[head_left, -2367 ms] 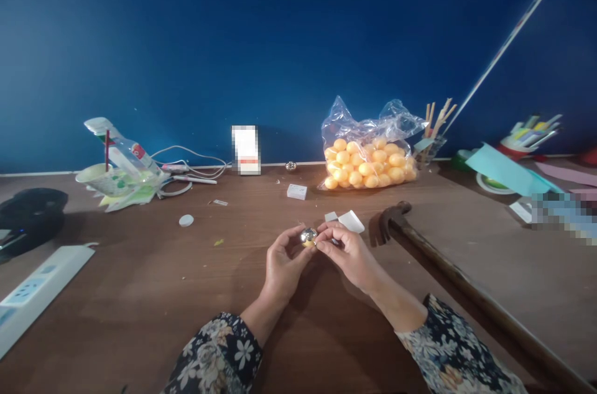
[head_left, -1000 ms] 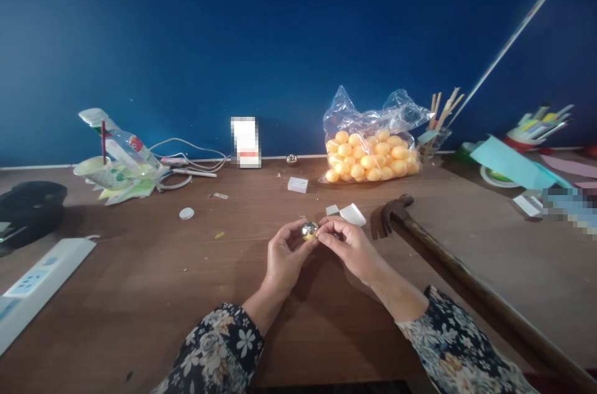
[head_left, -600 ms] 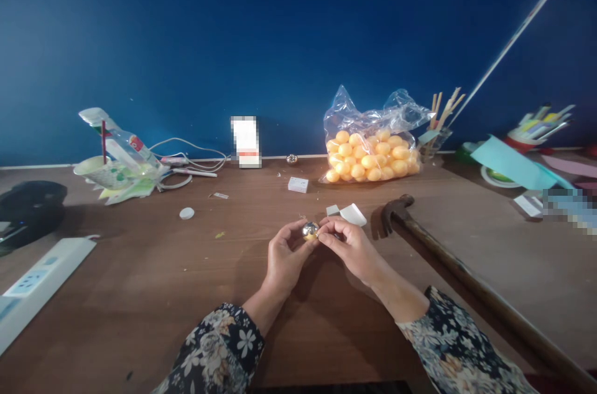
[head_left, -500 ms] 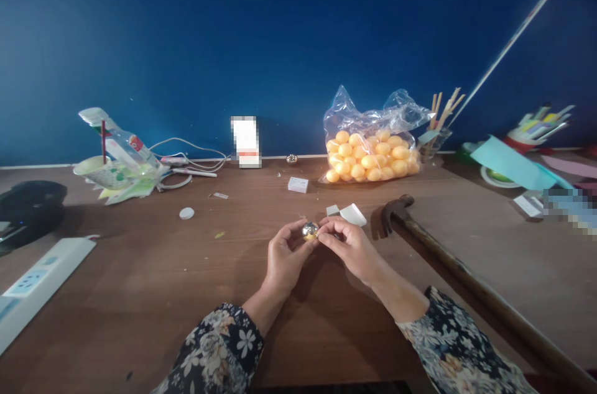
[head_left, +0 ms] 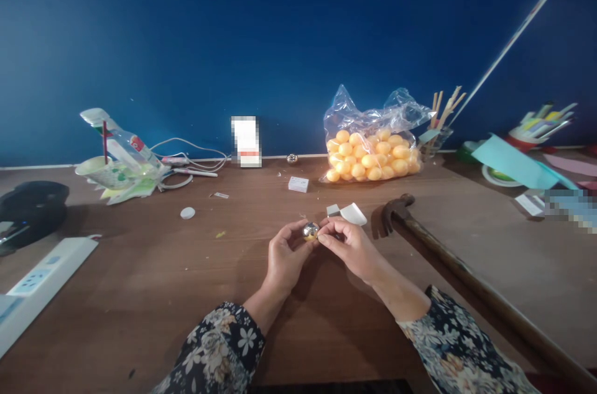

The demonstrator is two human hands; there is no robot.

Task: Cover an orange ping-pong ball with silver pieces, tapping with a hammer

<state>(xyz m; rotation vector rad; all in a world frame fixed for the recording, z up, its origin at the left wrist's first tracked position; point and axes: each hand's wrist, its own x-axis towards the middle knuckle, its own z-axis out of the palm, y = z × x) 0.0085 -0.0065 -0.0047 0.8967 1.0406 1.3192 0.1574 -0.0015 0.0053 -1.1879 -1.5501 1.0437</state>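
Head view, looking forward and down: the silver ball (head_left: 310, 231) is held up between the two hands, in front of the wearer and above the brown tabletop (head_left: 233, 325). Left hand (head_left: 285, 257) has it, thumb on the near side, fingers curled round the left and far side. Right hand (head_left: 357, 251) comes in with thumb and forefinger drawn together at the ball's right edge; cannot tell whether they grasp the ball itself or some tiny part there. Handling, by judgement: surface mirror-bright, so likely hard, stiff and slick, apt to skid under dry fingertips; weight uncertain, light if hollow, surprisingly heavy for its bulk if solid. Breakage seems unlikely, though the polish would take marks. Best hold is probably across the widest girth, thumb opposite two fingers, as a pinch near the top or bottom would squeeze it out; once dropped it would probably roll. Close beyond the right hand lie a white paper piece (head_left: 354, 214) and a small grey block (head_left: 333, 210); the claw hammer (head_left: 466, 273) lies to the right. Farther back, a small white box (head_left: 298, 184) and the bag of yellow balls (head_left: 370, 161).
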